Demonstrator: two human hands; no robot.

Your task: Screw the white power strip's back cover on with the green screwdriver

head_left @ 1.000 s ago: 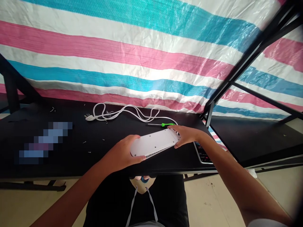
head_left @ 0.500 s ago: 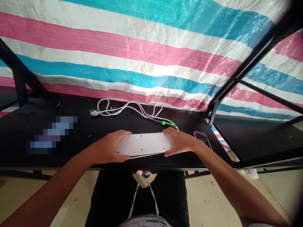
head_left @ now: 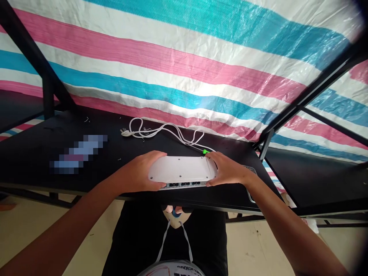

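A white power strip (head_left: 184, 167) is held between my two hands above the black table, its flat screwed face upward. Several dark openings show along its near edge. My left hand (head_left: 145, 170) wraps round the left end, thumb on the near edge and fingers at the far side. Round the right end closes my right hand (head_left: 225, 169) in the same way. Just beyond the right fingers, a bright green piece of a tool (head_left: 205, 152) peeks out, mostly hidden. A white cord with a plug (head_left: 125, 132) lies behind the strip.
On the black table (head_left: 115, 172), small light bits (head_left: 87, 120) lie at the back left, and a pixelated patch covers something nearer. A phone (head_left: 250, 194) lies partly under my right forearm. Black frame bars (head_left: 310, 96) and a striped plastic sheet (head_left: 172, 61) stand behind.
The power strip has tilted, so its near edge with the openings now shows more. My hands keep their grip, and the right one covers more of the green tool. The whole view has shifted.
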